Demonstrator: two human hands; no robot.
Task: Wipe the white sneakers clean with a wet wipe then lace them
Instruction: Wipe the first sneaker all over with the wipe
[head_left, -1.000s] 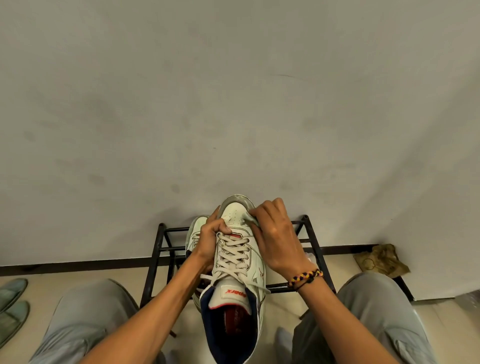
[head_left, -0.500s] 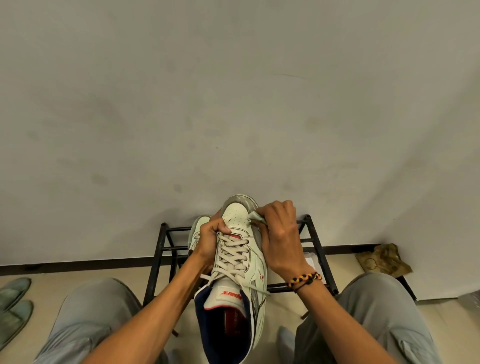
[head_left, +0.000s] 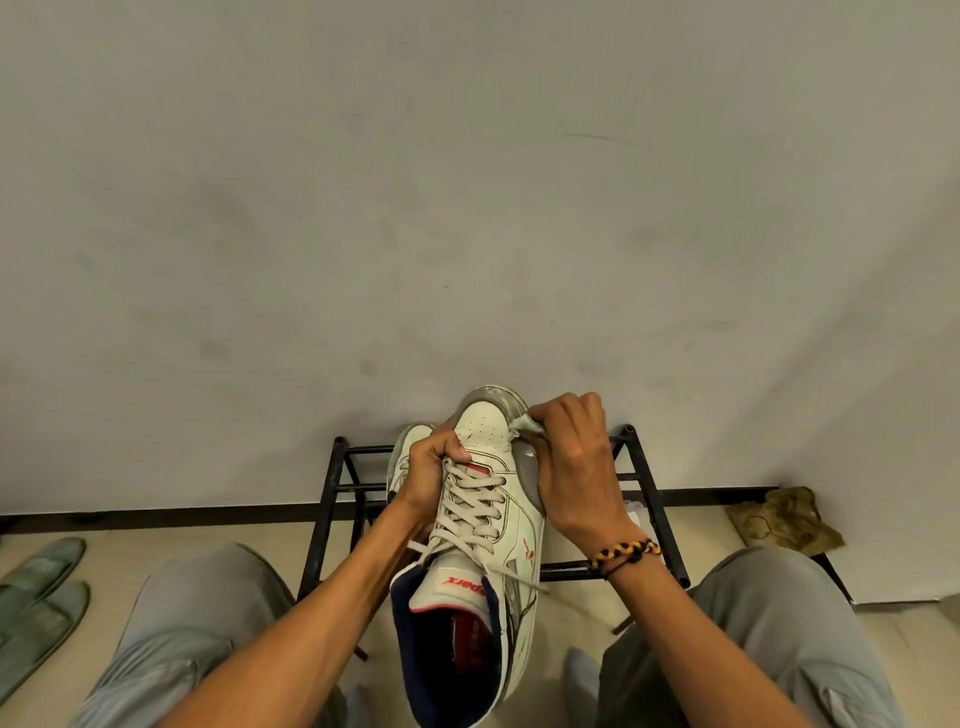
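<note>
right hand (head_left: 574, 467), pinching wet wipe (head_left: 524, 427), has slid toeward along sneaker (head_left: 488, 499); left hand (head_left: 431, 467) grips it; wiping continues.

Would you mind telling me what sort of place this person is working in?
Probably a home entryway or shoe corner: a black metal shoe rack stands against a plain wall, green slippers lie on the tiled floor, and a second sneaker sits on the rack.
</note>
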